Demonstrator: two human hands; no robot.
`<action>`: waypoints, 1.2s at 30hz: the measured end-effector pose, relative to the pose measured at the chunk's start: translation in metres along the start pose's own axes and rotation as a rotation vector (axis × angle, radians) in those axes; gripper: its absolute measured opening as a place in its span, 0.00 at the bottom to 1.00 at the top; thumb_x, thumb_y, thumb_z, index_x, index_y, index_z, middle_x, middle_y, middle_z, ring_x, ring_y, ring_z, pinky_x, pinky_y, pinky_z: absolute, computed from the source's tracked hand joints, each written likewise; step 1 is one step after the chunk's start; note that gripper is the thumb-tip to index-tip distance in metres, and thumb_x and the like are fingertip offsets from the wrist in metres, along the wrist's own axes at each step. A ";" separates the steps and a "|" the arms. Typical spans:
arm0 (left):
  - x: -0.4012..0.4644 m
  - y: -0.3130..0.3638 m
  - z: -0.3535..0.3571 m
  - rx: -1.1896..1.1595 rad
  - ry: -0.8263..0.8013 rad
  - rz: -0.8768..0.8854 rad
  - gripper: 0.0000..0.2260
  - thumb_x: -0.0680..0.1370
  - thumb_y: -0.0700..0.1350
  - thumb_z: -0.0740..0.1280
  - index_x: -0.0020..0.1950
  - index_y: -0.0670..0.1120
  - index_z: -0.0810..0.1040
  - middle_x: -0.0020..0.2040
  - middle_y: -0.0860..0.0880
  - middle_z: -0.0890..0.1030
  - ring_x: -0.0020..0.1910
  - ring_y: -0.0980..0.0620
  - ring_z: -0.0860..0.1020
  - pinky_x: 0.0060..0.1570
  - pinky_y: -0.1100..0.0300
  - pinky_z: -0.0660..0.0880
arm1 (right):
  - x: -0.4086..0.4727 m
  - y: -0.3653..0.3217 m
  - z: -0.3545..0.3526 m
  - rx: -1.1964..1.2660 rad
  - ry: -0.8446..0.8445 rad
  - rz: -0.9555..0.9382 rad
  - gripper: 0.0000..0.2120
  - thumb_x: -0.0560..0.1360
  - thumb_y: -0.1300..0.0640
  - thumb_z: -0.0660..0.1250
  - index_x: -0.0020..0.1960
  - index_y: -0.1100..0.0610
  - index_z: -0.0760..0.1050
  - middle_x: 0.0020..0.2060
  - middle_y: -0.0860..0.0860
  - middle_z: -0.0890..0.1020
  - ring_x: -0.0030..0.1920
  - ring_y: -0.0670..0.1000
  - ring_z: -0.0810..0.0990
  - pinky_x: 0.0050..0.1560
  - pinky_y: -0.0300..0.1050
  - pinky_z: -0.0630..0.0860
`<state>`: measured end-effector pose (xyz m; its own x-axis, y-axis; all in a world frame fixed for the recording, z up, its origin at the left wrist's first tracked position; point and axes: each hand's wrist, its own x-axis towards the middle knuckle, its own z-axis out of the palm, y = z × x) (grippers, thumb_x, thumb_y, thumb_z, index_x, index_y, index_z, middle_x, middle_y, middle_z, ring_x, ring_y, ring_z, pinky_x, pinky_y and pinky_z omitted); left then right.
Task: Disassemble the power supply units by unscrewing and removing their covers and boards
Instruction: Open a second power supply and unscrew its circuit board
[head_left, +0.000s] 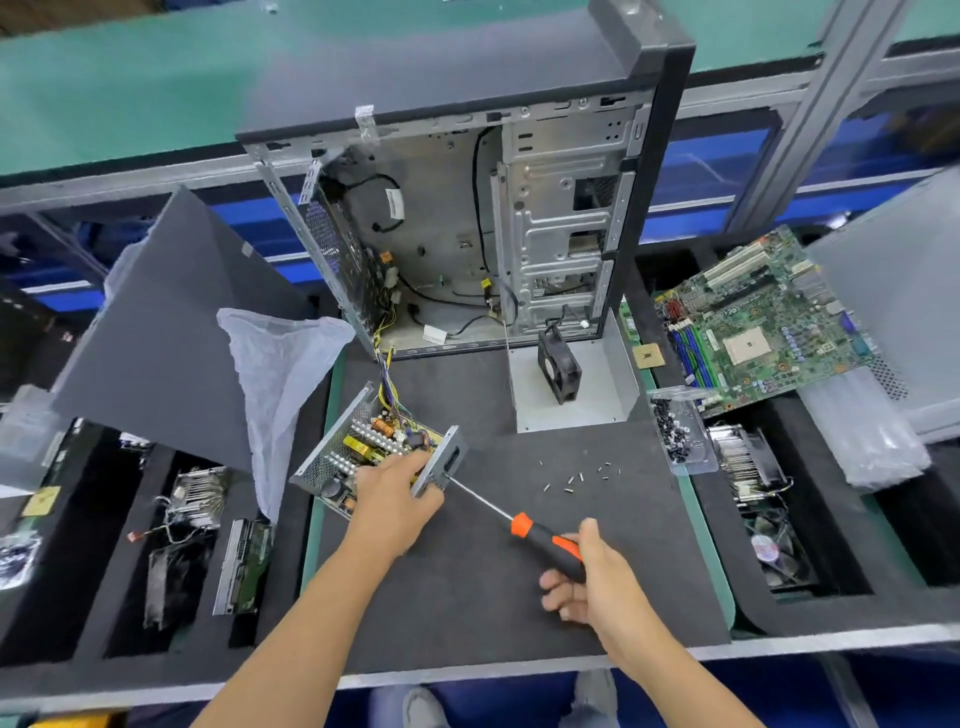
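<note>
A: What were the hands doing?

B: The right hand (587, 582) was wrapped around the orange-and-black handle of the screwdriver (540, 540), whose tip met the end plate of the power supply unit (374, 452). The left hand (395, 493) gripped that same end, fingers curled over the edge, the circuit board (371, 441) exposed with the cover already off.

A: And where was the unit?

B: On the dark mat, just in front of the open computer case (467, 234), its wires running back inside. Loose screws (576, 478) lay right of the unit.

A: Advice for the step?

B: I judged 1 thing mattered: keeping the shaft square to the screw while the left hand braced against twisting.
</note>
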<state>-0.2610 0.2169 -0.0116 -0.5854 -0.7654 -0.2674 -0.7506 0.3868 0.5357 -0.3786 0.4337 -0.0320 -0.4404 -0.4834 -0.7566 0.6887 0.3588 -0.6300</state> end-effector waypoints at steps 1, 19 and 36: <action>0.001 -0.007 -0.004 0.005 0.002 0.005 0.08 0.78 0.47 0.65 0.54 0.57 0.80 0.45 0.53 0.77 0.52 0.45 0.65 0.50 0.50 0.73 | -0.001 0.006 0.007 -0.042 0.008 -0.019 0.20 0.84 0.43 0.54 0.56 0.58 0.75 0.34 0.60 0.81 0.27 0.54 0.77 0.28 0.42 0.70; 0.008 -0.130 -0.092 0.028 0.072 0.138 0.08 0.77 0.43 0.65 0.54 0.45 0.80 0.45 0.46 0.79 0.39 0.50 0.61 0.49 0.53 0.66 | -0.005 0.062 0.152 -0.092 0.024 -0.073 0.23 0.84 0.42 0.51 0.58 0.56 0.77 0.40 0.61 0.83 0.27 0.57 0.77 0.27 0.42 0.69; 0.014 -0.235 -0.174 0.088 0.095 0.107 0.04 0.76 0.42 0.68 0.44 0.42 0.77 0.30 0.52 0.67 0.35 0.50 0.64 0.38 0.62 0.63 | -0.011 0.084 0.289 -0.334 -0.217 0.043 0.09 0.80 0.54 0.66 0.56 0.58 0.75 0.39 0.55 0.82 0.33 0.52 0.80 0.32 0.42 0.74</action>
<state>-0.0393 0.0259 -0.0018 -0.6346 -0.7613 -0.1333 -0.7120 0.5088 0.4840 -0.1497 0.2388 -0.0256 -0.2587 -0.6064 -0.7519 0.4631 0.6053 -0.6474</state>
